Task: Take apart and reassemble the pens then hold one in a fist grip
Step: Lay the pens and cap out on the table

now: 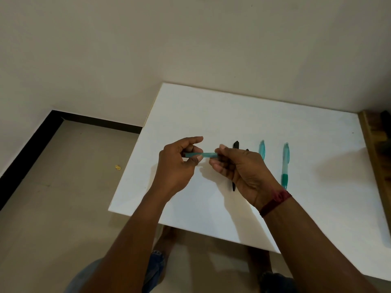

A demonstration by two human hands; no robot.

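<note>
**Head view.** I am looking down on a white worktop point(211, 115), with both hands raised just above its near-left part. Between them is a teal pen barrel point(201, 155), held clear of the surface with its long axis running from 9 o'clock to 3 o'clock.

The left grip point(179, 163) pinches the 9 o'clock end between thumb and fingers. The forefinger arches loosely over the top and does not press on the barrel. The right grip point(239, 168) is curled round the 3 o'clock end, which disappears inside the fingers. I cannot tell whether a second pen part is hidden there. A red wristband point(275, 201) sits on the right wrist.

The barrel lies directly between the two grips and both already have it, so neither hand is the nearer one. I judge that the coming move, a twist or a pull apart, must act along this 9-to-3 line, one grip bracing while the other works.

At 3 o'clock from the hands, more pens lie on the worktop with their long axes running from 12 to 6 o'clock.
- **Black pen** point(235, 144): partly covered by the right grip.
- **Short teal piece** point(262, 150): its lower end is hidden behind the same hand.
- **Whole teal pen** point(285, 163): farthest out, well apart from either grip.

I judge the task to be at an early or middle stage, because this whole pen looks assembled and untouched.

At 9 o'clock, beyond the worktop edge, a small yellow scrap point(117, 167) lies on the floor.
</note>
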